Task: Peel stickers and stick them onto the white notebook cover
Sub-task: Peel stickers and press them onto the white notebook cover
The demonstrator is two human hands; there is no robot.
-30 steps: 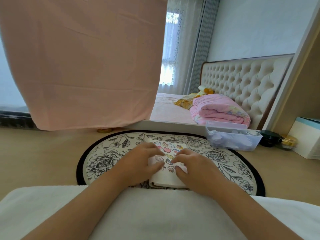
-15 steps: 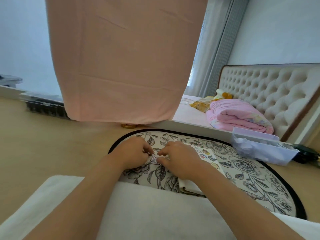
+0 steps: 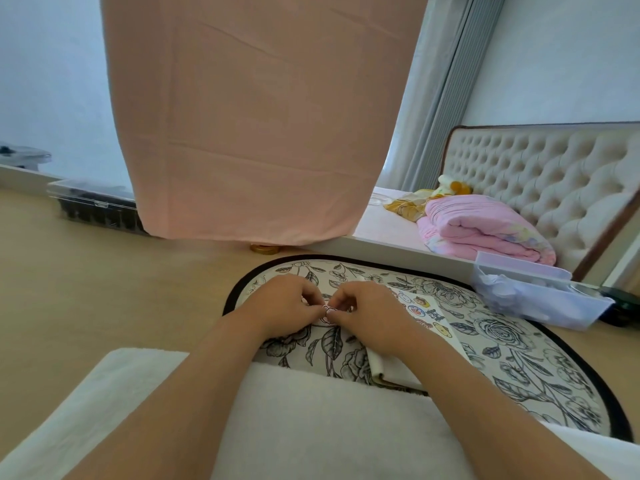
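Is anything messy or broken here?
Nothing looks spilled or broken. The left hand and right hand pinch one small sticker over the floral mat; the sticker sheet lies slanted beside the right wrist.

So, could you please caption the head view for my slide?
Left hand and right hand pinch a sticker over the floral mat, sticker sheet and white notebook alongside.

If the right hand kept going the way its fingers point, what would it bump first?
Most likely the left hand: the right hand points its fingers straight at it, with only the small sticker both pinch between them.
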